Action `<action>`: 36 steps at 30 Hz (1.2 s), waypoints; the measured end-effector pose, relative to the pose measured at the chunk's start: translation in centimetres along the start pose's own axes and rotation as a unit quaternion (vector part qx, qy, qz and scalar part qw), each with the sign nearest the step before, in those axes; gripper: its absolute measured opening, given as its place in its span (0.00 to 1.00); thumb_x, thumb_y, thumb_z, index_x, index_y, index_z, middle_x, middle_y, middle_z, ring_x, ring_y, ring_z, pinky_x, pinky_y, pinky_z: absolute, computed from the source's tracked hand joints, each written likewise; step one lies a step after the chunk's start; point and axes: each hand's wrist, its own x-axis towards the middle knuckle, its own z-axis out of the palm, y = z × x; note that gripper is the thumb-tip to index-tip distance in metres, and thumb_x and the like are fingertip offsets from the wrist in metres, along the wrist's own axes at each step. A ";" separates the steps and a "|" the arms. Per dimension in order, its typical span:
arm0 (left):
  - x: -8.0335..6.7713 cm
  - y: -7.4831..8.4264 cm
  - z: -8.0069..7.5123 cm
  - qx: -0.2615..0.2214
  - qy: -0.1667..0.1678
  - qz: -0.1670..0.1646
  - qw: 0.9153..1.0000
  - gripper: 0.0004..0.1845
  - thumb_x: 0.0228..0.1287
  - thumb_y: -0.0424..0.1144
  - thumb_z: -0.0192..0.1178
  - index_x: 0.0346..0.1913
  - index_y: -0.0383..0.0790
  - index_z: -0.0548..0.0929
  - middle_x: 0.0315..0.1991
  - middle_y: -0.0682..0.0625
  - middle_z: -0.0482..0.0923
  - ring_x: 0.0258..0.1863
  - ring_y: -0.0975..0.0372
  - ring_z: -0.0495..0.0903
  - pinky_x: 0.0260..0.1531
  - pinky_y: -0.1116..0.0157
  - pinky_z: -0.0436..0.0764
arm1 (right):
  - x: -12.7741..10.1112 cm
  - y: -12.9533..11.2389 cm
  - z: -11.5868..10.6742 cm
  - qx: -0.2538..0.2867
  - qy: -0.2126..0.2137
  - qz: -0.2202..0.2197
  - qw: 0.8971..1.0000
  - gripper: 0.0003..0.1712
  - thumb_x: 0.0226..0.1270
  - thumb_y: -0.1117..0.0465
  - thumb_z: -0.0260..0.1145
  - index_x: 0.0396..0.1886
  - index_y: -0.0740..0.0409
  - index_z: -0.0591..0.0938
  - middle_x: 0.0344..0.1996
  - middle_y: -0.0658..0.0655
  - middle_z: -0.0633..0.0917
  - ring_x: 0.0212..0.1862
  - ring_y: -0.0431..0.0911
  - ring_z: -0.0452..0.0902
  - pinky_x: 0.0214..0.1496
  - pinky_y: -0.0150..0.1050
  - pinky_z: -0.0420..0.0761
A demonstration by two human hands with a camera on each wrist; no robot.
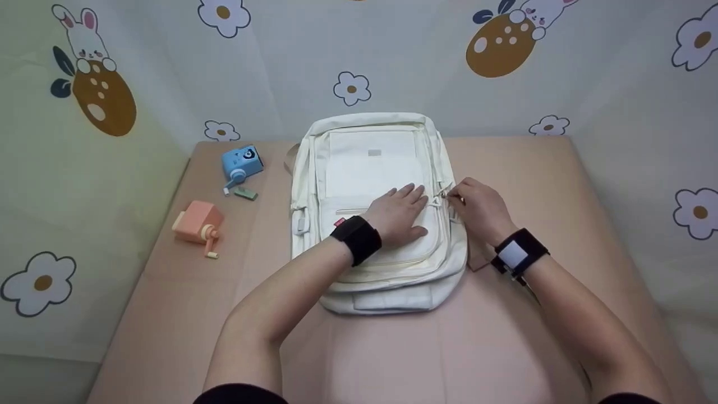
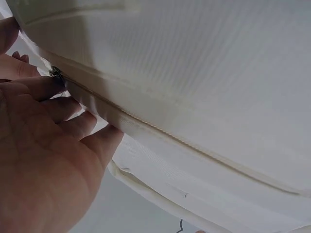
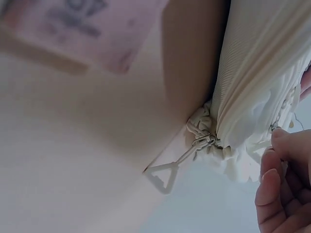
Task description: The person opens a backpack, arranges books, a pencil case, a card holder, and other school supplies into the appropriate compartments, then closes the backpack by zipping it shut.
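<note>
You won't find any legible writing here. The white backpack (image 1: 374, 168) carries a small grey tag (image 1: 374, 152) on its upper pocket and a small red tab (image 1: 339, 223) lower down on its left side, but both are too small to read. The blue sharpener (image 1: 242, 163) left of the backpack shows only a cartoon face.
</note>
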 end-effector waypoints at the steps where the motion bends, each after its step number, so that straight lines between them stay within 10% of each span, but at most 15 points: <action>1: 0.0 0.0 0.0 -0.001 -0.002 0.000 1.000 0.41 0.76 0.61 0.50 0.81 0.40 0.57 0.82 0.45 0.47 0.81 0.53 0.46 0.76 0.54 0.51 | -0.2 -0.1 -0.1 -0.001 -0.002 -0.003 1.000 0.04 0.69 0.66 0.71 0.40 0.61 0.88 0.37 0.56 0.85 0.35 0.49 0.81 0.36 0.45 0.81; 19: -0.4 -0.3 -0.2 -0.003 -0.003 0.005 1.000 0.41 0.77 0.60 0.49 0.81 0.40 0.55 0.82 0.44 0.46 0.81 0.52 0.45 0.77 0.54 0.50 | -2.9 -1.6 -0.9 0.009 -0.038 -0.011 0.999 0.03 0.64 0.66 0.72 0.37 0.60 0.88 0.33 0.53 0.84 0.32 0.46 0.80 0.34 0.43 0.79; 36: -5.9 1.6 1.7 -0.015 -0.039 0.073 0.997 0.41 0.76 0.60 0.50 0.81 0.40 0.56 0.82 0.44 0.47 0.81 0.54 0.45 0.77 0.59 0.47 | -3.6 -1.4 -0.7 -0.019 -0.035 -0.019 0.999 0.03 0.67 0.64 0.71 0.37 0.59 0.88 0.32 0.53 0.82 0.31 0.47 0.77 0.32 0.44 0.78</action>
